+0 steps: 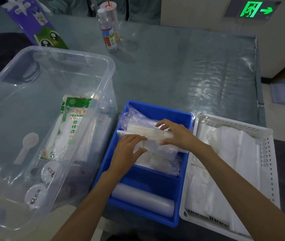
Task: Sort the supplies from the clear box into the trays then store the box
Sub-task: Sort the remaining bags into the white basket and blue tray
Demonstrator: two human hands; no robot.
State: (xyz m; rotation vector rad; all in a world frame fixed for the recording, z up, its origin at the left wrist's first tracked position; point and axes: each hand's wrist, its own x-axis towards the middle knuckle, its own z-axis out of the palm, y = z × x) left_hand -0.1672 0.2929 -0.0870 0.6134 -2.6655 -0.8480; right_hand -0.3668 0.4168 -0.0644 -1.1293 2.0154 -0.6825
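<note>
A blue tray [155, 108] stands in the middle, holding clear plastic packets and a clear roll [143, 200] at its near end. Both hands are inside it on a pale bundle of sticks in a clear bag [148, 133]. My left hand [127, 150] presses on the bundle's left end with fingers curled over it. My right hand [176, 134] grips its right end between thumb and fingers. The clear box [79, 54] stands to the left with a green-and-white glove packet [68, 126], a white spoon [27, 145] and round lidded cups [51, 171] inside.
A white perforated basket [267, 153] with white plastic bags sits right of the blue tray. At the back of the glass-topped table are a water bottle [107, 32], a clear cup with a straw and a purple carton [33, 23]. The table edge runs on the right.
</note>
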